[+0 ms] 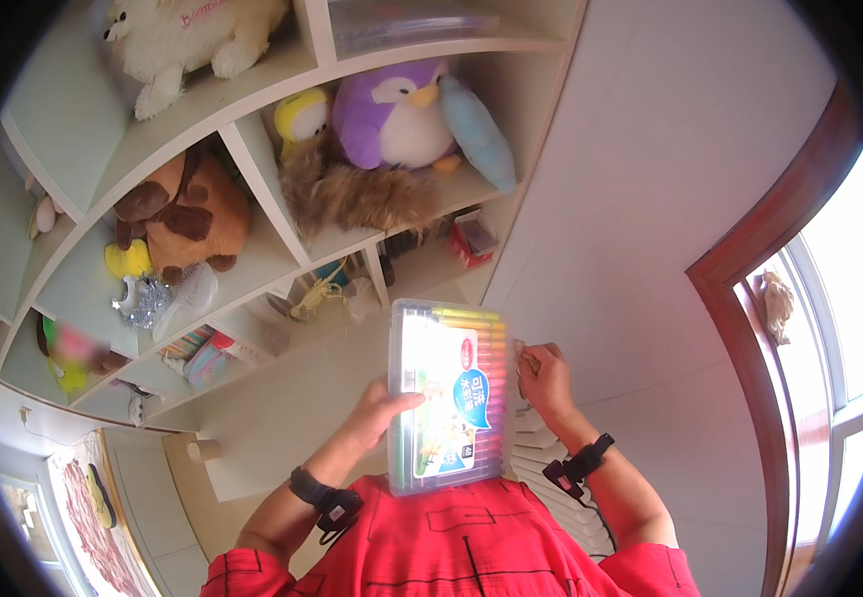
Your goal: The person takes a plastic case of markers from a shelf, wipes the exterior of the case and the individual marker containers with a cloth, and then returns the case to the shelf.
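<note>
My left hand (373, 415) grips a clear plastic case of colored markers (452, 397) by its left edge, thumb over the front. The case stands upright before my chest, its printed label facing me and glare whitening part of it. Yellow, orange, red and purple markers line its right side. Just right of the case, my right hand (548, 379) pinches a small crumpled beige cloth (526, 366), mostly hidden by the fingers. That hand looks slightly apart from the case.
White shelving (263, 192) curves across the upper left. Its compartments hold a purple penguin plush (401, 112), a brown plush animal (200, 213), a white plush dog (192, 45) and a red box (472, 239). A plain wall (625, 224) and a wood-framed window (744, 246) lie to the right.
</note>
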Demonstrator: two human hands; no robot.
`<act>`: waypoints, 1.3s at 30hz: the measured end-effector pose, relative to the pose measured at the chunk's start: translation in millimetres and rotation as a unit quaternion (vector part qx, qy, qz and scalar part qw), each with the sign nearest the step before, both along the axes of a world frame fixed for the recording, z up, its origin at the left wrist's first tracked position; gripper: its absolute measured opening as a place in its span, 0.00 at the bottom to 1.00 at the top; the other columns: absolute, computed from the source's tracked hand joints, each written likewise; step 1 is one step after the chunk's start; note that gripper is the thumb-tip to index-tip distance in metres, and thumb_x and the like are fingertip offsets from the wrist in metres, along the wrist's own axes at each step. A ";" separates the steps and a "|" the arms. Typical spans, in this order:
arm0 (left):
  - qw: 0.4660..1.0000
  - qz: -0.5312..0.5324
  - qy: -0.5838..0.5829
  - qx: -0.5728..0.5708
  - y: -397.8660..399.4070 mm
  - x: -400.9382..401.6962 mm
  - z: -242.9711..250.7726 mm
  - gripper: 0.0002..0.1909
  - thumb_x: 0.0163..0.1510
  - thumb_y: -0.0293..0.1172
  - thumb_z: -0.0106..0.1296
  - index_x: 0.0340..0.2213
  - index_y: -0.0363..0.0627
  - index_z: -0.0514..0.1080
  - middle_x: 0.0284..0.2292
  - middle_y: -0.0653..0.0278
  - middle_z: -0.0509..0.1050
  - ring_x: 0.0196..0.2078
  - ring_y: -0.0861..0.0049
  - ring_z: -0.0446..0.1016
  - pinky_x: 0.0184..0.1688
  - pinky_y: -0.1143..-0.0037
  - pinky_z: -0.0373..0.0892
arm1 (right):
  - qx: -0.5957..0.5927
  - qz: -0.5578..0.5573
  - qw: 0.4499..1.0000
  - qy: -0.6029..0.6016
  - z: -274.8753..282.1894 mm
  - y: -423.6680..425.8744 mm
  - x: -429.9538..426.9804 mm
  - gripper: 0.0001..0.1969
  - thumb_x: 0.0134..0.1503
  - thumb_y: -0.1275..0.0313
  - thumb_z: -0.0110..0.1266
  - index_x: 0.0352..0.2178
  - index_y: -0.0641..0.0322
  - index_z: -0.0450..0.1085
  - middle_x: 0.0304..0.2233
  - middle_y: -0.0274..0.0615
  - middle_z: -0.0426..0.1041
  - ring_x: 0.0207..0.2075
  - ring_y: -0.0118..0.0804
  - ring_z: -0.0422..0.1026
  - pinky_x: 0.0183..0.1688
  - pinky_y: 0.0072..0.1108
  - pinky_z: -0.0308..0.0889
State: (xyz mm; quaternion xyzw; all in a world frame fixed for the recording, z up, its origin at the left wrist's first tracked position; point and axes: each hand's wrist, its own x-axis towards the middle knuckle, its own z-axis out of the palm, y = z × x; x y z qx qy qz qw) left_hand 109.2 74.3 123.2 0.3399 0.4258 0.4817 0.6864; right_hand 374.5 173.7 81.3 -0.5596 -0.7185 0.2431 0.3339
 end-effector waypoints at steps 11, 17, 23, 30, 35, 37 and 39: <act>0.994 -0.067 0.055 0.062 7.7 17.5 21.5 0.20 0.49 0.29 0.54 0.44 0.34 0.67 0.38 0.59 0.74 0.41 0.76 0.73 0.46 0.76 0.68 | 0.080 0.169 0.961 0.202 104.9 45.8 -61.2 0.08 0.52 0.76 0.53 0.35 0.60 0.73 0.34 0.47 0.71 0.32 0.42 0.73 0.34 0.27 0.68; 0.990 -0.094 0.083 0.056 5.6 20.2 17.9 0.21 0.49 0.28 0.53 0.45 0.34 0.66 0.38 0.60 0.73 0.41 0.77 0.72 0.46 0.76 0.67 | -0.127 0.239 0.963 -0.004 134.7 54.0 -72.5 0.09 0.55 0.72 0.49 0.34 0.63 0.73 0.29 0.46 0.73 0.36 0.36 0.73 0.38 0.25 0.67; 0.990 -0.119 0.061 0.050 8.0 20.2 7.3 0.24 0.51 0.27 0.51 0.50 0.34 0.62 0.44 0.57 0.71 0.46 0.74 0.70 0.49 0.74 0.66 | -0.033 0.176 0.983 0.027 79.8 50.9 -19.9 0.09 0.54 0.69 0.50 0.33 0.62 0.73 0.28 0.52 0.72 0.33 0.48 0.72 0.35 0.30 0.66; 0.997 -0.071 0.037 0.006 14.0 19.2 -2.3 0.24 0.50 0.28 0.53 0.48 0.32 0.64 0.43 0.55 0.72 0.44 0.73 0.72 0.48 0.74 0.68 | -0.133 0.080 0.984 -0.087 49.1 12.7 15.5 0.08 0.52 0.73 0.52 0.33 0.63 0.73 0.29 0.49 0.72 0.32 0.48 0.71 0.36 0.30 0.67; 0.992 -0.095 0.086 0.012 17.2 28.3 -0.9 0.19 0.50 0.26 0.54 0.44 0.34 0.67 0.39 0.59 0.73 0.40 0.76 0.72 0.44 0.75 0.68 | 0.098 0.066 0.991 0.070 84.9 -6.8 -42.4 0.09 0.45 0.76 0.58 0.31 0.59 0.73 0.33 0.42 0.72 0.31 0.45 0.72 0.32 0.30 0.69; 0.985 -0.083 0.124 0.082 19.5 31.8 -4.9 0.18 0.49 0.26 0.55 0.42 0.36 0.68 0.37 0.62 0.73 0.40 0.77 0.72 0.43 0.76 0.68 | 0.213 0.134 0.968 -0.012 102.4 -11.4 -64.5 0.09 0.43 0.76 0.59 0.30 0.55 0.73 0.32 0.39 0.71 0.32 0.42 0.72 0.30 0.28 0.70; 0.985 -0.062 0.122 0.102 17.1 33.5 -4.7 0.20 0.48 0.26 0.55 0.44 0.36 0.67 0.39 0.60 0.73 0.41 0.76 0.71 0.44 0.75 0.68 | 0.244 0.238 0.938 -0.058 108.7 -19.9 -71.5 0.09 0.41 0.75 0.57 0.28 0.52 0.72 0.31 0.36 0.69 0.33 0.37 0.72 0.30 0.26 0.71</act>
